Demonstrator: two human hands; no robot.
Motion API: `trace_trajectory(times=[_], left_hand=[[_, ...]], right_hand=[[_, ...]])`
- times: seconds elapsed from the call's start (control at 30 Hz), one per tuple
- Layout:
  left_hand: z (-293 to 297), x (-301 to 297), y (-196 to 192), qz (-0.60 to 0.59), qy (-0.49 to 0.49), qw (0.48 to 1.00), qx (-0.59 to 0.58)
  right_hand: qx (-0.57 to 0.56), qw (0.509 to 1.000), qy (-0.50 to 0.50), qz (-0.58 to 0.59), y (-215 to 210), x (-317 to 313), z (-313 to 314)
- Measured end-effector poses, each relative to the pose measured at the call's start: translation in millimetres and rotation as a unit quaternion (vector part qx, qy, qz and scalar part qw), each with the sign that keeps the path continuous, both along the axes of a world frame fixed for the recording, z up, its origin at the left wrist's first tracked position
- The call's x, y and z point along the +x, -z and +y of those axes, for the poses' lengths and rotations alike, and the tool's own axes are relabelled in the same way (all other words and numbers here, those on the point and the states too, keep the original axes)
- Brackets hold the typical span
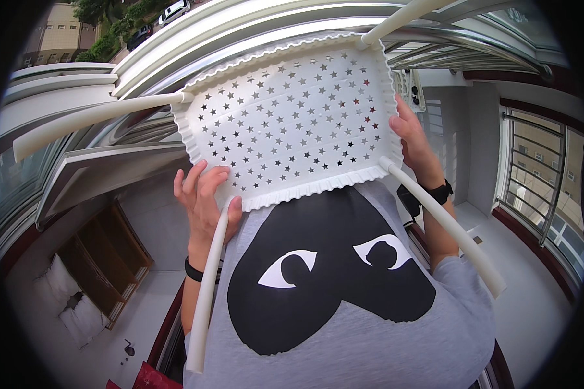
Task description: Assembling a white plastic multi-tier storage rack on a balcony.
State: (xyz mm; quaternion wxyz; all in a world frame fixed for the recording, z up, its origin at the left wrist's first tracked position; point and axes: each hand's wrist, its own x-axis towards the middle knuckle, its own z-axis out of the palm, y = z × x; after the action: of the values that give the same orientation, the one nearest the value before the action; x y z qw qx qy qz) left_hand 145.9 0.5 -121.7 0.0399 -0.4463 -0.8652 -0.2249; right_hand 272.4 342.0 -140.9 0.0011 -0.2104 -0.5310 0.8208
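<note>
A white plastic shelf tray with star-shaped holes and a scalloped rim is held up in front of my chest. Four pale tubes stand out from its corners toward me: an upper left tube, an upper right tube, a lower left tube and a lower right tube. My left hand grips the lower left corner, its fingers over the rim beside the lower left tube. On the right edge, my right hand is closed with the thumb at the rim; its other fingers are hidden behind.
Beyond the tray runs a white window frame with metal rails. An open window sash juts in at left. Below left are a wooden cabinet and white cushions. A barred window is at right.
</note>
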Motion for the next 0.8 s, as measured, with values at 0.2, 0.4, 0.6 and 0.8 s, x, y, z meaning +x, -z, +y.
trace_trajectory(times=[0.2,0.4,0.6,0.8], left_hand=[[-6,6,-8,-0.03,0.024,0.995,0.092],[-37,16,-14,0.019,0.066,0.985,0.161],[-29,15,-3,-0.027,0.072,0.976,0.204],[-19,21,16,-0.045,0.048,0.955,0.29]], right_hand=[[0.016,0.999,0.025,0.021,4,-5,1],[0.014,0.999,0.039,0.006,8,-3,-1],[0.007,1.0,0.025,0.013,10,-1,6],[-0.026,1.0,0.007,0.01,6,-7,11]])
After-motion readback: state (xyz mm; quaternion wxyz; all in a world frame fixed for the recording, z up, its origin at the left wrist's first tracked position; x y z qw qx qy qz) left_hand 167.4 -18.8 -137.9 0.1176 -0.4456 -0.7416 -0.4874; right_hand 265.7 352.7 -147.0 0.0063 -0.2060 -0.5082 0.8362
